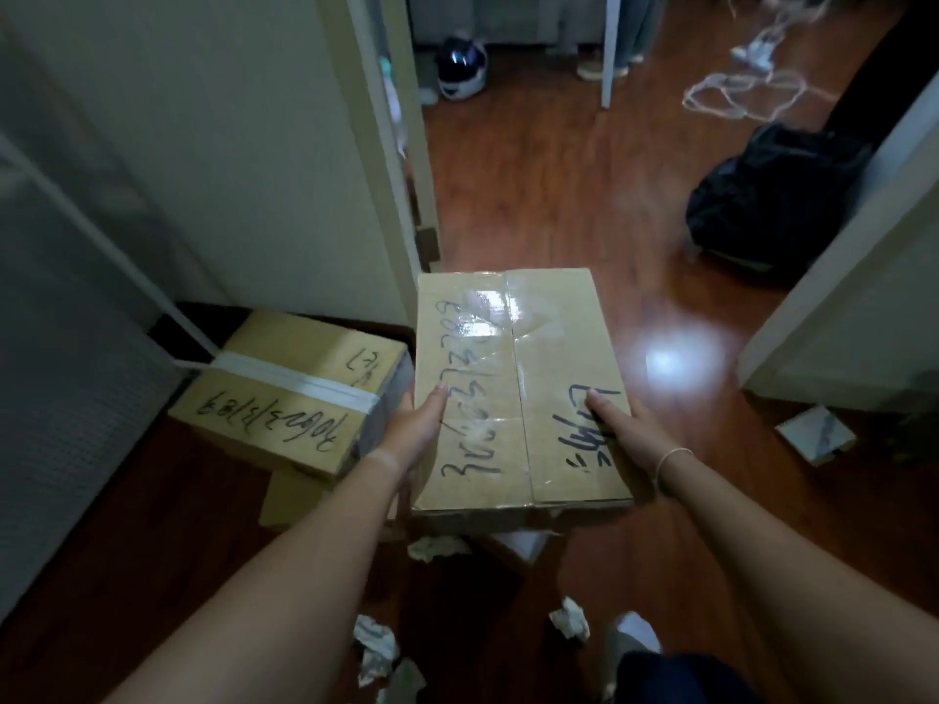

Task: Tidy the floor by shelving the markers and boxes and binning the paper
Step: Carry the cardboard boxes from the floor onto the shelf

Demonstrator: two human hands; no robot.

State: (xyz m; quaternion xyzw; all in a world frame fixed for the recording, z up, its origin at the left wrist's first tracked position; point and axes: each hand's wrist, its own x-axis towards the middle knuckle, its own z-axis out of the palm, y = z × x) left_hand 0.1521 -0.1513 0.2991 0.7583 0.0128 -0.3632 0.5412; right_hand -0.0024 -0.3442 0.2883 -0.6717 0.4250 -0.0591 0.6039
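I hold a taped cardboard box (518, 378) with black handwriting on its lid, lifted above the wooden floor in the middle of the view. My left hand (414, 429) grips its left side with the thumb on top. My right hand (627, 424) grips the right side the same way. A second cardboard box (289, 393) with a white tape band lies to the left on top of another box (289, 497). Crumpled paper balls lie on the floor below the held box: one (437, 547) just under it, one (570, 618) lower right, one (376, 650) lower left.
A white wall and door frame (386, 160) rise at the left. A black bag (772, 200) sits at the right by another white panel (833, 317). A small white notebook (815, 433) lies at the right. A helmet (462, 68) and tangled cables (737, 94) lie far back.
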